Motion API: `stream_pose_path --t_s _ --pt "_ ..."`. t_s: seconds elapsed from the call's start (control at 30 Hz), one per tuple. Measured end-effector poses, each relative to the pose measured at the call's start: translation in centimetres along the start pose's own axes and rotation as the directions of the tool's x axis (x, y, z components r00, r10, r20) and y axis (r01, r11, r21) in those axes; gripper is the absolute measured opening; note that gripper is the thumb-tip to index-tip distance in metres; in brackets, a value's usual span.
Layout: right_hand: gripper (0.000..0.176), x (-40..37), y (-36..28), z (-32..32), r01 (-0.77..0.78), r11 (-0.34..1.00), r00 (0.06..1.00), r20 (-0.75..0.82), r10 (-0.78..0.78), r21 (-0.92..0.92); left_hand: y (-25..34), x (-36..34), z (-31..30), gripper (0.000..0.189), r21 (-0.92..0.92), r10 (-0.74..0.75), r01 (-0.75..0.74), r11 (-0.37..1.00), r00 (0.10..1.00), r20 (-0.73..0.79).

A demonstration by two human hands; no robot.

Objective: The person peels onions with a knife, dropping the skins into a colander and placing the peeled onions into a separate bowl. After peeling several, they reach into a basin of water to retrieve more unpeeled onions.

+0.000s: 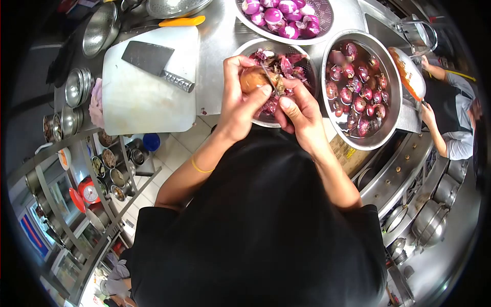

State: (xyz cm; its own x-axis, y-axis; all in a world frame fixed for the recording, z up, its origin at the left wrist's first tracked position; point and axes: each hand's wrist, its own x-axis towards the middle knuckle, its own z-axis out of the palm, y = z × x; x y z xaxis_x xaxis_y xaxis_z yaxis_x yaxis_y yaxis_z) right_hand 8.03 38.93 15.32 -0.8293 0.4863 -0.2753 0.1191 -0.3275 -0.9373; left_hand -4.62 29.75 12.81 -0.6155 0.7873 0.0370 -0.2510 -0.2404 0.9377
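My left hand [239,100] is closed around a brown-skinned onion [253,78], thumb along its lower side. Against the onion's right side lies a thin dark blade, that of a small knife [268,75]. My right hand [303,112] is closed at the lower end of this blade, its fingers close to loose skin; the handle is hidden. Both hands are above a metal bowl [263,123] holding purple and brown onion peelings [289,65]. Behind it stands a perforated colander [327,23] of peeled purple onions [287,15].
On the right, a large steel basin [395,97] holds unpeeled red onions [359,105] in water. To the left, a cleaver [148,55] lies on a white cutting board [148,110], near a yellow-handled tool [181,21]. Another person [455,102] holds a large pan [407,74] at far right.
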Motion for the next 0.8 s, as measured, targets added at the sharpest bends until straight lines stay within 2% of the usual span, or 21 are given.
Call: stream_pose_path --t_s 0.03,0.1,0.17,0.2,0.23,0.27,0.3,0.37,0.4,0.43,0.47,0.5,0.57,0.6,0.67,0.7,0.73,0.77,0.8 --pt "0.028 0.0 0.6 -0.3 0.034 0.999 0.999 -0.001 -0.034 -0.015 1.3 0.2 -0.4 0.042 -0.299 -0.276 0.289 0.91 0.957 0.086" --pt "0.027 0.0 0.9 -0.8 0.068 0.997 0.998 0.012 -0.068 -0.047 1.2 0.1 -0.6 0.033 -0.342 -0.299 0.33 0.88 0.944 0.14" --pt "0.027 0.0 0.8 -0.9 0.106 0.992 0.994 0.026 -0.104 -0.075 0.7 -0.1 0.3 0.036 -0.077 -0.087 0.093 0.993 0.993 0.082" --pt "0.026 -0.2 0.6 -0.8 0.065 0.998 0.998 0.025 -0.065 0.003 0.8 -0.4 1.2 0.04 0.004 -0.019 0.019 1.0 1.0 0.024" --pt "0.026 -0.3 0.5 -0.8 0.025 0.997 0.999 0.028 -0.027 0.079 0.1 0.1 0.8 0.045 0.318 0.228 -0.258 0.912 0.965 0.13" --pt "0.025 -0.1 0.6 -0.6 -0.024 0.97 1.0 -0.002 0.025 0.241 -0.3 -0.1 0.9 0.047 0.446 0.319 -0.381 0.81 0.924 0.21" --pt "0.024 0.0 0.3 -0.5 -0.042 0.953 0.998 -0.024 0.051 0.3 -0.4 -0.1 1.1 0.05 0.549 0.395 -0.496 0.673 0.868 0.3" --pt "0.025 -0.1 0.2 -0.4 -0.044 0.949 0.997 -0.041 0.06 0.313 0.1 0.0 1.5 0.049 0.572 0.429 -0.533 0.623 0.845 0.32" --pt "0.026 -0.1 0.3 -0.4 -0.003 0.976 0.997 -0.071 0.019 0.218 0.2 -0.4 1.9 0.046 0.369 0.292 -0.348 0.862 0.935 0.2" --pt "0.027 0.0 0.4 -0.4 0.038 0.992 0.995 -0.097 -0.026 0.119 0.3 -0.4 2.1 0.044 0.113 0.111 -0.125 0.986 0.986 0.125" --pt "0.028 -0.1 0.1 -0.1 0.128 0.989 0.989 -0.076 -0.123 0.068 0.0 0.1 1.2 0.041 -0.202 -0.15 0.168 0.965 0.983 0.102" --pt "0.03 -0.1 0.0 -0.4 0.164 0.98 0.984 -0.058 -0.171 -0.115 0.5 0.3 0.5 0.042 -0.431 -0.272 0.332 0.839 0.942 0.195" --pt "0.025 0.0 0.3 -0.4 0.13 0.992 0.99 -0.048 -0.13 0.003 -1.0 -0.1 0.2 0.041 -0.085 -0.062 0.075 0.994 0.987 0.146" --pt "0.025 0.2 0.5 -0.7 0.127 0.992 0.991 -0.046 -0.126 0.003 -1.4 -0.2 -0.1 0.041 -0.085 -0.064 0.077 0.993 0.988 0.142" --pt "0.02 0.5 0.5 -1.0 -0.098 0.913 0.995 0.072 0.075 0.395 -1.5 -0.1 -0.4 0.042 0.133 0.196 -0.223 0.966 0.962 0.191" --pt "0.018 0.7 -0.2 -0.9 -0.168 0.828 0.985 0.116 0.126 0.534 -1.5 0.0 -0.9 0.042 0.136 0.198 -0.225 0.965 0.962 0.188" --pt "0.019 0.8 -0.6 -1.0 -0.198 0.764 0.979 0.163 0.123 0.613 -1.3 0.2 -1.6 0.048 -0.153 0.055 -0.02 0.988 0.972 0.227" --pt "0.019 0.8 -0.9 -1.2 -0.229 0.692 0.971 0.208 0.116 0.684 -1.0 0.3 -2.1 0.054 -0.416 -0.071 0.201 0.887 0.949 0.307" --pt "0.018 0.8 -1.2 -1.4 -0.254 0.68 0.965 0.227 0.132 0.688 -0.7 0.3 -2.3 0.06 -0.474 -0.146 0.286 0.833 0.94 0.309"
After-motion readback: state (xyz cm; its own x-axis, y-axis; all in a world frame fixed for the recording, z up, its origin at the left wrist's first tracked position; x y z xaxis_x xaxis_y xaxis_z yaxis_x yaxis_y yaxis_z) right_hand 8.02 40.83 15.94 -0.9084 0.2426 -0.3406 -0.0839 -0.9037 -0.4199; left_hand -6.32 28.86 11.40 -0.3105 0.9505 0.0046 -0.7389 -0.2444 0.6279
